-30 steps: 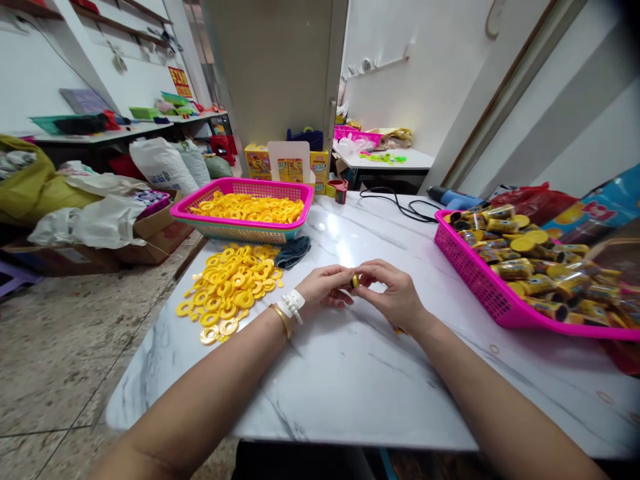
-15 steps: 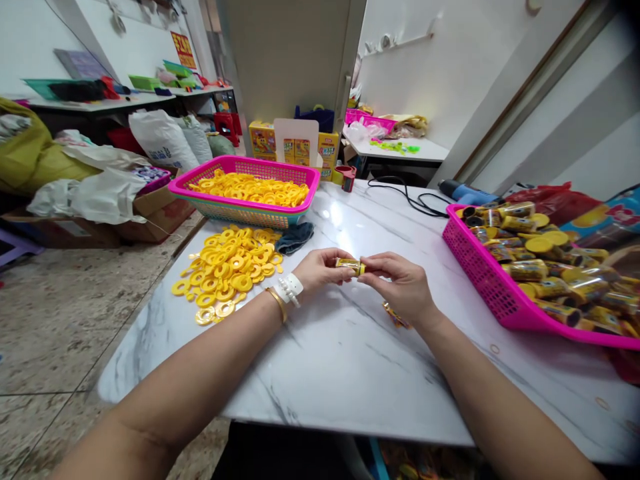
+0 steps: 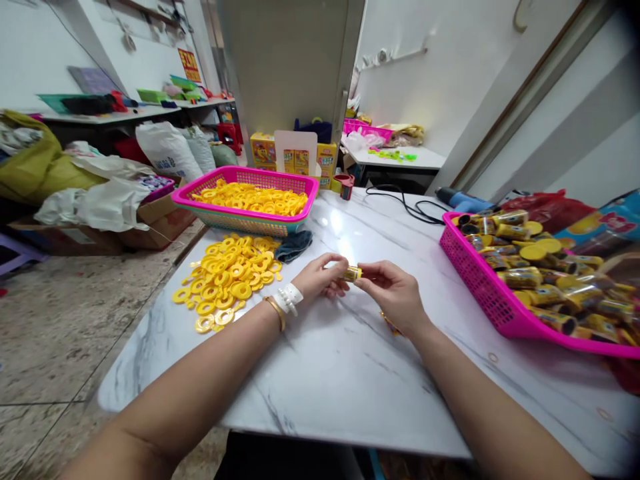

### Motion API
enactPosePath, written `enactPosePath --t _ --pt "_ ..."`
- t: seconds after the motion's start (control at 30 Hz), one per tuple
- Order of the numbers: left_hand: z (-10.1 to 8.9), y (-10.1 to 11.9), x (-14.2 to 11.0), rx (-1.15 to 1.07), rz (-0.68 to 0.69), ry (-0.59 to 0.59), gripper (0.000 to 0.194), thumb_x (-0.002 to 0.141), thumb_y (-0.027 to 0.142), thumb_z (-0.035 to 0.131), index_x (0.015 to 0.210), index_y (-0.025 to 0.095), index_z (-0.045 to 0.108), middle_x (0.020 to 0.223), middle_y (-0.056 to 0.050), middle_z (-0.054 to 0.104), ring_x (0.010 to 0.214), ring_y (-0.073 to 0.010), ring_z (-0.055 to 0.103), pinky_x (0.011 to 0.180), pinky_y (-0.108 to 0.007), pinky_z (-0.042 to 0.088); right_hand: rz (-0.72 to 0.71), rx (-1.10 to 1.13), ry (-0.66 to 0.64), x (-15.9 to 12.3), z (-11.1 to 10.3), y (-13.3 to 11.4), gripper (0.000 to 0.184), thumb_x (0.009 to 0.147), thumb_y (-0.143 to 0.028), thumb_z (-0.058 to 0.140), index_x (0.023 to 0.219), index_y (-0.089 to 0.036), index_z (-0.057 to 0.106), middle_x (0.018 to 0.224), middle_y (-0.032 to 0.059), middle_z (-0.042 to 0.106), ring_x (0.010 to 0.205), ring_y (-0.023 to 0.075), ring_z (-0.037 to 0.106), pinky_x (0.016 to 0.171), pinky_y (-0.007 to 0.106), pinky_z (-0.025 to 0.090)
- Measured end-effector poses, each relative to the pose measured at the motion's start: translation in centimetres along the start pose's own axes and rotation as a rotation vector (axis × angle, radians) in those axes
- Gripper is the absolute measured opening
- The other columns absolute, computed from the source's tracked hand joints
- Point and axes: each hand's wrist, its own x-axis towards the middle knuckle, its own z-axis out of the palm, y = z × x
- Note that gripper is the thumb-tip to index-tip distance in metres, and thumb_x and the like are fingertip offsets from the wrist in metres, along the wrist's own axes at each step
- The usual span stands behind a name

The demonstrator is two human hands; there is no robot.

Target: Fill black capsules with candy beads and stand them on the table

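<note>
A small clear-and-yellow printed tube [image 3: 351, 273] with a yellow end is held above the table between both hands. My left hand [image 3: 324, 275] is closed around its left end, thumb on top. At the other end, my right hand [image 3: 394, 291] pinches the yellow end between thumb and fingers. Partly hidden beneath the right hand lies a small printed piece [image 3: 389, 324], too covered to name. To the left of my left hand is a loose pile of yellow plastic rings [image 3: 225, 277] with small tabs.
Behind the pile stands a pink basket [image 3: 200, 206] of yellow pieces, near a dark cloth [image 3: 293, 246]. A second pink basket [image 3: 467, 283], full of printed tubes, stands on the right. A black cable [image 3: 400, 198] and a blue heat gun [image 3: 463, 199] lie at the back of the marble-patterned table [image 3: 320, 387].
My left hand has shifted to cover more of the tube, its fingers more curled below. The right hand has stayed at the yellow end. The view has tilted slightly.
</note>
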Motion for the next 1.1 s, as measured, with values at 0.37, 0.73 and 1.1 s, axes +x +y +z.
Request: enactPosePath --t 0.37,0.73,1.1 --pt "0.7 0.6 -0.2 0.121 0.208 -0.022 0.044 0.073 0.05 0.073 0.093 0.014 0.06 0.071 0.003 0.058 0.057 -0.0066 0.052 0.052 -0.019 0.041 0.449 0.384 -0.019 -0.1 0.1 -0.1 0.034 0.067 -0.037 0.084 0.089 -0.013 0.073 0.083 0.0069 0.075 0.067 0.0155 0.071 0.071 0.03 0.061" --pt "0.7 0.0 -0.6 -0.22 -0.153 -0.141 0.062 0.063 0.07 0.072 0.081 0.011 0.061 0.056 -0.001 0.06 0.043 -0.0071 0.051 0.044 -0.019 0.037 0.286 0.342 -0.211 0.2 -1.0 0.8 0.02 0.073 -0.028 0.08 0.091 -0.021 0.075 0.095 0.0031 0.072 0.077 0.0171 0.07 0.069 0.032 0.063" --pt "1.0 0.6 -0.9 -0.279 -0.176 -0.147 0.059 0.063 0.07 0.073 0.077 0.013 0.06 0.049 0.003 0.056 0.037 -0.0061 0.046 0.037 -0.019 0.032 0.062 0.328 -0.196 -0.6 -0.8 0.2 0.012 0.076 -0.018 0.077 0.086 -0.024 0.074 0.099 -0.0017 0.057 0.064 0.0128 0.07 0.056 0.031 0.065"
